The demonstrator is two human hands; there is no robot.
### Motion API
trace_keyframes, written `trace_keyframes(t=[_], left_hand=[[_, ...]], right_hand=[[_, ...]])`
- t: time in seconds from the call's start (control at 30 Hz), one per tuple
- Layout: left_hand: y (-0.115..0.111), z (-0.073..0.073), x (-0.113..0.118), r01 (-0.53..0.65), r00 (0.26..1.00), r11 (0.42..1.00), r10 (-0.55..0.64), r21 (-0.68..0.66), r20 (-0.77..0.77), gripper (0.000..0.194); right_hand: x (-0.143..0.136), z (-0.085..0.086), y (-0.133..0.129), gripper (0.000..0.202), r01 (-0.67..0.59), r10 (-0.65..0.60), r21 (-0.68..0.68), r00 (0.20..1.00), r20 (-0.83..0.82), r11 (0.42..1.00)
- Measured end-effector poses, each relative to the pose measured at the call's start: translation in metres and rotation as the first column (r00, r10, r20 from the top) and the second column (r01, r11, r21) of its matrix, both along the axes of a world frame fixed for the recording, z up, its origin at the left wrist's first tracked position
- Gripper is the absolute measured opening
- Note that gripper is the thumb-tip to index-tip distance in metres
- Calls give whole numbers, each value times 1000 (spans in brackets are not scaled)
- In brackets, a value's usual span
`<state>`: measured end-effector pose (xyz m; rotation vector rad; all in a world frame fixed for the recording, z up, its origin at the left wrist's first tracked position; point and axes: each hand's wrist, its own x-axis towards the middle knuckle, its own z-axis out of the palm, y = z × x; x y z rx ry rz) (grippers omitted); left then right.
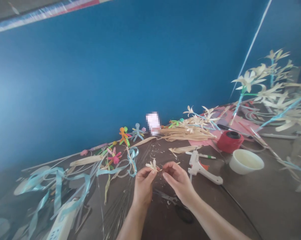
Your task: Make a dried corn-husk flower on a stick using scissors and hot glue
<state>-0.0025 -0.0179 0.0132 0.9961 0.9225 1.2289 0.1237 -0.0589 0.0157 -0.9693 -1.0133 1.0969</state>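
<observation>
1. Flower [153,164], small and cream-coloured, at the centre of my clock; 12 is straight ahead, all directions read from here.
2. My left hand [144,183]: thumb and finger pinched together on the flower's base, petals poking up above the fingertips.
3. My right hand [178,182], at 4, just beside it: thumb and index finger curled toward each other, only a narrow gap between tips. Can't tell if I've got anything in them, or if they touch the flower.
4. Scissors [174,200] at 5, lying on the dark table [273,200], partly under my right hand and forearm in this view.
5. Thin wires [121,203] at 7, bundled beside my left forearm.
6. White glue gun [204,170] at 3, on its side, cord trailing toward 4. White tub [245,162] past it, also 3.
7. Red roll [229,141] between 2 and 3, black piece on top.
8. Dry pale strips [188,134] at 2, piled; bigger flowers on blue stems [238,106] farther out, same direction.
9. Blue ribbon [58,186] at 9, loose loops; white power strip [62,221] at 8.
10. Pink fuzzy figure [114,156] between 9 and 10, blue-grey one [137,131] at 11.
11. Blue wall [140,66] at 12.
</observation>
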Motion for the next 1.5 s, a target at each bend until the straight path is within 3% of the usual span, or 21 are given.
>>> trace_keyframes(t=[0.17,0.4,0.83,1.1,1.5], left_hand=[[-3,3,3,80,990,997,-80,3,116,6],[-5,1,3,142,985,990,-143,21,93,6],[-1,-1,-4,232,971,970,-236,74,46,8],[-4,8,0,258,964,962,-262,92,39,4],[-2,2,-3,202,979,958,-191,205,-73,10]], right_hand=[[-3,-1,2,13,-108,97,-69,984,-152,992],[-4,-4,4,18,-155,121,-93,949,-293,984],[-2,-5,3,18,-244,198,-80,907,-371,967],[-1,-4,2,16,-299,243,-73,875,-420,951],[-1,-3,1,13,-244,199,-77,908,-369,967]])
